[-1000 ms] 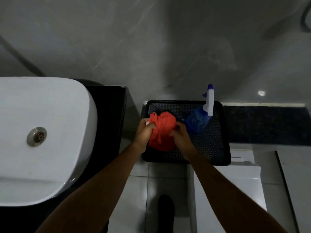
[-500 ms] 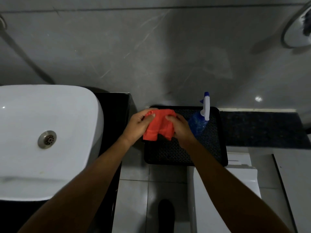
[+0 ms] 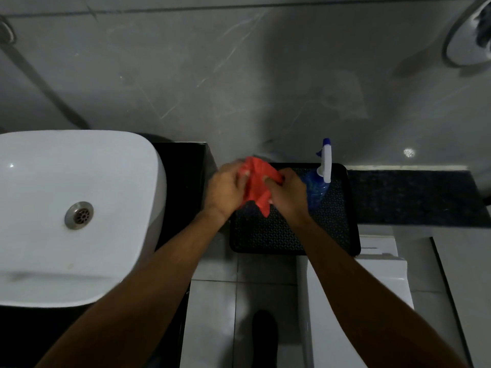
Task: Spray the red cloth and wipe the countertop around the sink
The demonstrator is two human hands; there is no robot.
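Observation:
Both hands hold the red cloth (image 3: 257, 185) above the left end of a black tray (image 3: 279, 235). My left hand (image 3: 225, 188) grips its left edge and my right hand (image 3: 288, 193) grips its right side, the cloth crumpled between them. A blue spray bottle (image 3: 316, 189) with a white trigger head stands on the tray just right of my right hand. The white sink basin (image 3: 74, 213) sits at the left on a black countertop (image 3: 183, 179).
A grey tiled wall runs behind everything. A dark speckled ledge (image 3: 414, 197) extends right of the tray. Below the tray are white floor tiles, a white toilet tank (image 3: 356, 301) and my dark shoe (image 3: 264, 335). A round mirror (image 3: 470, 35) hangs top right.
The cloth was lifted off the tray and both hands have been working it between them, shifting slightly up and left. The spray bottle has stayed put.

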